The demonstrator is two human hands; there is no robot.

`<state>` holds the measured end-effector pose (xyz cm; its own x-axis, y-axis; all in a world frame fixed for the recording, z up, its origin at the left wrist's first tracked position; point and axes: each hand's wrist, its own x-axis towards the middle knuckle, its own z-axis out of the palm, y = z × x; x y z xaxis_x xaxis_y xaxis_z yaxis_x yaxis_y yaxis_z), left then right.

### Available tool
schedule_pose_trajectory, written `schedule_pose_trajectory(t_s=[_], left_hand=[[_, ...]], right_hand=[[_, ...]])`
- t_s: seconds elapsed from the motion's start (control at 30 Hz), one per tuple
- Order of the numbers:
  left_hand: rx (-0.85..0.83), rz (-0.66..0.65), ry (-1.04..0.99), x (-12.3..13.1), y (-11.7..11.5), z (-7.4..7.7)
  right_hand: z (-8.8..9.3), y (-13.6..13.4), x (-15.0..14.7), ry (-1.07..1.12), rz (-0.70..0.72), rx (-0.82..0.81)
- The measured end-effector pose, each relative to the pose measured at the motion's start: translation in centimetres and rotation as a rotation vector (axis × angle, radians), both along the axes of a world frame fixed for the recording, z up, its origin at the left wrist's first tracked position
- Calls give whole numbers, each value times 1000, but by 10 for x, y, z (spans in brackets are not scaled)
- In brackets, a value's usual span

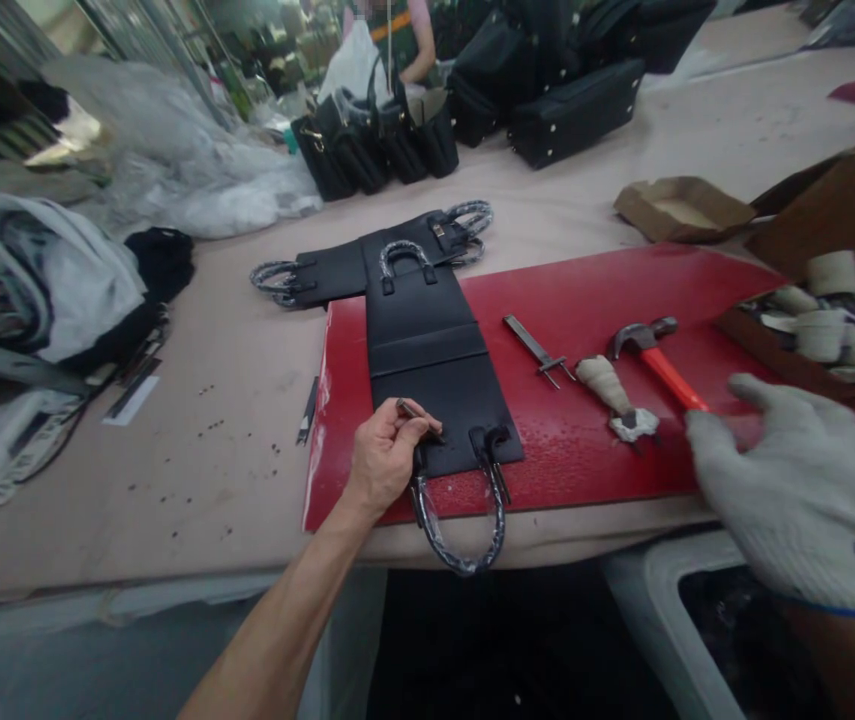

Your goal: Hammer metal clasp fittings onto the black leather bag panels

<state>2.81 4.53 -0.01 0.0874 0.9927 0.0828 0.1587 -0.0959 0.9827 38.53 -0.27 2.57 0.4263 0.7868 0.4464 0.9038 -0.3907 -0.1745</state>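
My bare left hand (386, 455) is closed on a small metal punch (421, 418), its tip against the near end of a black leather bag panel (427, 345). A handle (498, 525) wrapped in clear plastic hangs from that end, over the table edge. My right hand (787, 475), in a white knit glove, has its fingers apart at the end of the orange grip of a claw hammer (659, 365). I cannot tell whether it touches the grip. Between the hands lie a pronged metal tool (539, 350) and a tool with a tape-wrapped handle (607, 385).
A red board (584, 290) lies under the panel. Another black panel (329, 270) with wrapped handles lies behind. At right are a box of wrapped tools (821, 330) and a cardboard tray (682, 205). Black bags (577, 110) stand at the back, near another person (419, 45).
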Motion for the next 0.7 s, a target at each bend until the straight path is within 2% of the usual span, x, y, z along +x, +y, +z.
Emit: schedule_pose_trajectory(t_s=[0.1,0.2,0.33,0.43,0.57,0.63,0.7], left_hand=[[0,-2,7,1,0,-2],[-1,2,24,2,-1,-2],[15,20,70,4,-2,1],[45,20,103,5,-3,3],[152,-8,182,7,-4,3],[232,-23,230,7,-6,2],[298,-35,277,8,-7,0]], right_hand=[[3,11,36,75,-145,-310],[1,18,54,185,-108,-496],[-2,21,54,110,43,-546],[0,27,49,104,20,-582],[12,34,41,161,1,-652],[20,35,35,346,35,-640],[27,32,28,705,41,-570]])
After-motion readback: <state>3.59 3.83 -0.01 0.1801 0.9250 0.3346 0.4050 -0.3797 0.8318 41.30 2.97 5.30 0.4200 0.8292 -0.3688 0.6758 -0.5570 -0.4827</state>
